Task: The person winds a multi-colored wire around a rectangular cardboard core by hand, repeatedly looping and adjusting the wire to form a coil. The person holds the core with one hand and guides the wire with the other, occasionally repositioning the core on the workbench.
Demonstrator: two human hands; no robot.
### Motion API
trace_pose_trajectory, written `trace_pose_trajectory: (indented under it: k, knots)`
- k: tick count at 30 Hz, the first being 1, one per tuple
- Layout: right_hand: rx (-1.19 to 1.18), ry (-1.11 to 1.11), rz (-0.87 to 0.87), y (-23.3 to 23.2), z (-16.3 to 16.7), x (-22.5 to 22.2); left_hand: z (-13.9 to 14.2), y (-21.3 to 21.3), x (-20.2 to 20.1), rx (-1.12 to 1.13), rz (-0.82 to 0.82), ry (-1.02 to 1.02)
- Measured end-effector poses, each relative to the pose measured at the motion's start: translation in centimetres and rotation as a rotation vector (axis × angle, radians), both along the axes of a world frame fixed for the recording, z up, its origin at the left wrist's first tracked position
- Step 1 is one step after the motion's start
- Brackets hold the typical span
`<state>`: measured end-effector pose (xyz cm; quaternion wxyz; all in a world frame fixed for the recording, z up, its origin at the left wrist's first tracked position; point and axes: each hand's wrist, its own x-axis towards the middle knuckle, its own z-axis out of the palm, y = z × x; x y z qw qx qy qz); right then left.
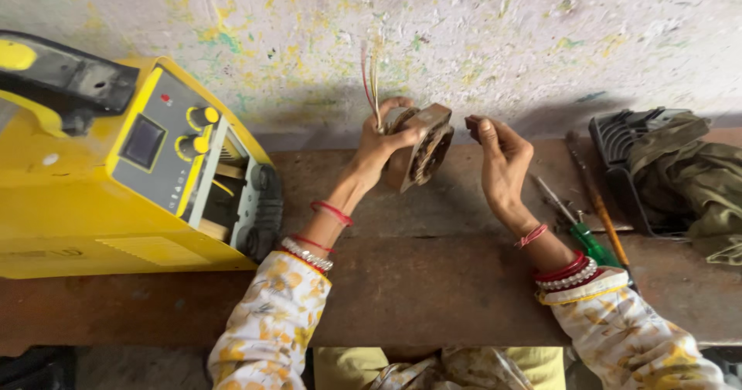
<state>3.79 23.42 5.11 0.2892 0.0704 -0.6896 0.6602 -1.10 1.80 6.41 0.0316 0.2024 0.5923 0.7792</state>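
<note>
While the left hand (pixel 379 144) grips a wired motor stator (pixel 421 149) above the wooden bench (pixel 433 274), the right hand (pixel 501 158) pinches something small beside it; fitting it likely needs careful alignment.

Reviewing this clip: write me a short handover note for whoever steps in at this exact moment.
Left hand: grips a brown motor-like part above the bench, thin wires sticking up from it.
Right hand: raised beside the part, fingertips pinched on something small and dark; not touching the part.
Nearby: green-handled screwdriver right, yellow machine left.
Done or left: cannot tell.
</note>
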Motion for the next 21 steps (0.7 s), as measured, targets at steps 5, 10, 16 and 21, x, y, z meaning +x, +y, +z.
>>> trace_pose_trajectory:
  k: [5,10,16,21]
  knots:
    - [0.019,0.005,0.026,-0.2,-0.3,0.0,-0.4,-3.4,2.4,-0.108,-0.02,0.088]
    - [0.006,0.033,0.039,-0.7,-0.5,0.2,-1.8,-6.4,3.8,-0.241,-0.112,0.008]
    - [0.068,0.151,0.031,-1.4,0.5,0.8,-6.2,-4.4,1.1,-0.217,0.219,-0.175]
    - [0.532,0.442,0.03,-3.2,1.2,1.7,-9.1,-2.2,-0.1,-0.064,0.325,-0.096]
